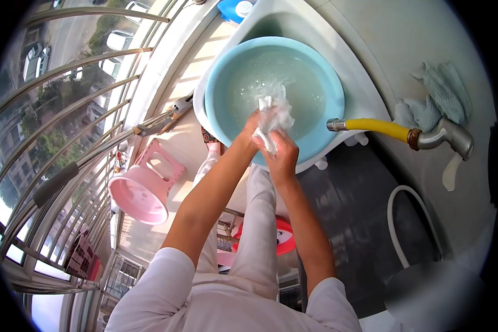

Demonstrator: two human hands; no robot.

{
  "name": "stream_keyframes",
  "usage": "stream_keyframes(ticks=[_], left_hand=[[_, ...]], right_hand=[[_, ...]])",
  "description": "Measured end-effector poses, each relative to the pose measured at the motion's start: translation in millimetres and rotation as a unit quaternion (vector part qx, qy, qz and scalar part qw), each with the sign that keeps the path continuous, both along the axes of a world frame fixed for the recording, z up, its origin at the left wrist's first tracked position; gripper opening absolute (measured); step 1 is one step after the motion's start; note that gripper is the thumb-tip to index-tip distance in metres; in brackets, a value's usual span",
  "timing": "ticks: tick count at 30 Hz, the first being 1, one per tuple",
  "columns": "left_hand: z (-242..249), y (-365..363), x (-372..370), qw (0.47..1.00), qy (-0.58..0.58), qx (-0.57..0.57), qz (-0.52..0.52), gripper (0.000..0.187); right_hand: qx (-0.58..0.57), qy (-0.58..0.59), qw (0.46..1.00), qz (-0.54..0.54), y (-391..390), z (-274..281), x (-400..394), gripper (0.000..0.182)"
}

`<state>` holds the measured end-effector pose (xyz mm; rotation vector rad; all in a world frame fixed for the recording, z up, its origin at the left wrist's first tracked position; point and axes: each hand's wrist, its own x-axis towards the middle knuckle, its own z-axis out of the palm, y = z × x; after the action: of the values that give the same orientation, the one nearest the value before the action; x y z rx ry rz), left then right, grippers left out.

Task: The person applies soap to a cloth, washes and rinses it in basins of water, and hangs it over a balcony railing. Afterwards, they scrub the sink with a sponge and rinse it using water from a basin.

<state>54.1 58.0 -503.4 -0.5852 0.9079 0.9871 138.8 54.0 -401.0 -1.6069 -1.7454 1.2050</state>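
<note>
Both my hands are together over a light blue basin (216, 119) of cloudy, bubbly water. A wet white cloth (281, 113) is bunched between them, part of it touching the water. My left hand (253, 123) is closed around the cloth, its fingers partly covered by the fabric. Lower and to the right, my right hand (282, 154) grips another fold of the same cloth. The cloth's exact kind cannot be made out. The basin sits in a white sink (359, 88).
A yellow hose (376, 128) on a metal tap (445, 139) reaches the basin's right rim. Grey-green cloths (445, 94) hang behind the tap. To the left are a pink basin (138, 196), a pink stool (166, 166), a mop-like pole (110, 149) and window bars (88, 58).
</note>
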Motion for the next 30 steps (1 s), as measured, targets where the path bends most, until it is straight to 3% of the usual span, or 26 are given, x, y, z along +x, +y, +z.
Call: stream_keyframes(ticks=[1, 4, 5, 8, 9, 11, 14, 16, 17, 20, 23, 26, 28, 30], left_hand=[[1, 0, 2, 0.998, 0.047, 0.016, -0.029, 0.026], [-4, -6, 1, 0.995, -0.078, 0.002, 0.065, 0.022], [-5, -6, 6, 0.995, -0.038, -0.047, 0.075, 0.025], [2, 1, 24, 0.983, 0.151, -0.101, -0.022, 0.026], [29, 10, 24, 0.970, 0.197, -0.119, -0.077, 0.029], [29, 6, 24, 0.972, 0.202, -0.096, -0.074, 0.034], [19, -5, 9, 0.989, 0.128, -0.055, -0.050, 0.054], [22, -12, -13, 0.998, 0.060, -0.001, -0.037, 0.067], [20, -19, -20, 0.997, 0.069, -0.016, -0.041, 0.085], [36, -27, -22, 0.980, 0.152, 0.031, -0.125, 0.090], [34, -43, -23, 0.903, 0.279, 0.157, -0.287, 0.070], [50, -46, -27, 0.704, 0.429, 0.179, -0.537, 0.045], [63, -51, -19, 0.681, 0.504, 0.213, -0.488, 0.031], [81, -53, -14, 0.681, 0.544, 0.283, -0.400, 0.027]], right_hand=[[-0.012, -0.002, 1.000, -0.024, 0, -7, -1, 0.021], [-0.037, 0.015, 0.995, -0.096, 6, -24, -3, 0.025], [-0.044, 0.025, 0.992, -0.119, 9, -31, -4, 0.028], [-0.011, -0.048, 0.986, -0.158, 24, -58, 2, 0.031], [-0.063, -0.016, 0.981, -0.183, 28, -69, 9, 0.032], [-0.164, 0.048, 0.958, -0.232, 32, -89, 25, 0.034], [-0.197, 0.110, 0.922, -0.315, 28, -107, 44, 0.036], [-0.200, 0.181, 0.914, -0.302, 30, -93, 66, 0.041], [-0.195, 0.206, 0.908, -0.308, 29, -80, 70, 0.040], [-0.158, 0.235, 0.898, -0.336, 23, -36, 75, 0.037], [-0.124, 0.306, 0.868, -0.372, 26, -2, 78, 0.035], [-0.158, 0.391, 0.825, -0.377, 33, 14, 82, 0.039], [-0.197, 0.431, 0.798, -0.372, 42, 11, 81, 0.043], [-0.209, 0.394, 0.853, -0.271, 41, -7, 78, 0.051]])
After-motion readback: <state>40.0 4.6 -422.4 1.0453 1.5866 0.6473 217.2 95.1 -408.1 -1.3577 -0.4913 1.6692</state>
